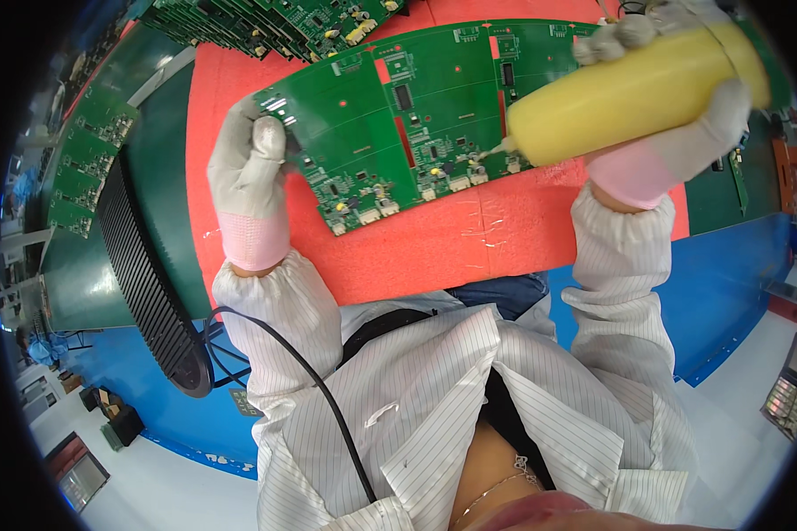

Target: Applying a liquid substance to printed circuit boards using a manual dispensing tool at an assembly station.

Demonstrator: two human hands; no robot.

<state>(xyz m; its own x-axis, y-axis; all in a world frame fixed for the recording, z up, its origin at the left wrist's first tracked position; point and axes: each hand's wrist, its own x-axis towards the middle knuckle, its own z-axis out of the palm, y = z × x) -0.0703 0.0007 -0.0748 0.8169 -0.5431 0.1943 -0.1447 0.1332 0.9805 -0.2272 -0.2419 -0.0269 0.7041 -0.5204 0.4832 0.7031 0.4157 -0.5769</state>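
Observation:
My left hand, in a pale glove with a pink cuff, grips the left edge of a green circuit board panel, thumb on its top face. The panel carries black chips and a row of white connectors along its near edge. My right hand, gloved alike, is wrapped round a fat yellow squeeze bottle tilted on its side. The bottle's narrow nozzle points left and down at the components near the panel's front edge. Whether the tip touches the board, I cannot tell. The bottle covers the panel's right part.
Under the panel lies a red foam sheet on a green work surface. Several green boards stand stacked at the back. Another board is at the far left, beside a long black ribbed object. A black cable crosses my left sleeve.

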